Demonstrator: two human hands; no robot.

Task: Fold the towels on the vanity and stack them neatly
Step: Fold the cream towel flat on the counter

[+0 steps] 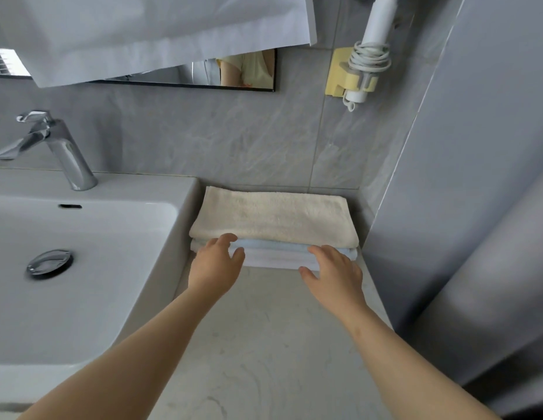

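Towels lie folded in one stack at 12 o'clock on the vanity counter (pixel 264 344): a cream towel (pixel 273 216) on top, a pale blue towel (pixel 279 245) under it and a white towel (pixel 273 261) at the bottom. The stack's far edge touches the tiled back wall (pixel 234 140), its 9 o'clock edge sits just beside the sink basin (pixel 161 237), and its 3 o'clock corner is close against the side wall (pixel 476 177). We have our left hand (pixel 215 265) and right hand (pixel 334 274) at the near edge, fingers relaxed and lightly spread, touching the towel layers without gripping. Bare counter runs from the stack toward 6 o'clock between basin and side wall. At 9 o'clock the basin holds a chrome drain plug (pixel 49 263), with the faucet (pixel 58 147) behind it. At 1 o'clock a yellow wall holder (pixel 335 74) carries a white hair dryer (pixel 379 22), its cord wound around it.
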